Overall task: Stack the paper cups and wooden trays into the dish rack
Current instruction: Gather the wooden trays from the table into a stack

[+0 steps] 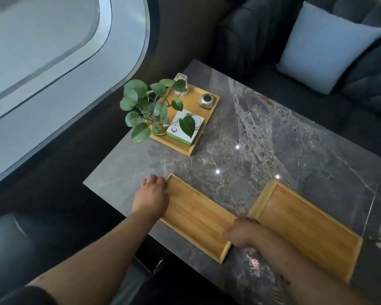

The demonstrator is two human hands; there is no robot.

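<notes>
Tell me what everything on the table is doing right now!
left hand, grips left tray at its far corner.
right hand, curled on that tray's right edge, blurred.
left tray, lying flat, empty.
right tray, lying flat, empty.
far tray, holds plant, box, metal pot.
plant, upright.

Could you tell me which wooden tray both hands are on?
The empty near-left tray: left hand grips its far corner, right hand meets its right end; others untouched.

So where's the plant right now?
In the head view the plant stands at the table's far left, on the far tray, beside the box.
</notes>
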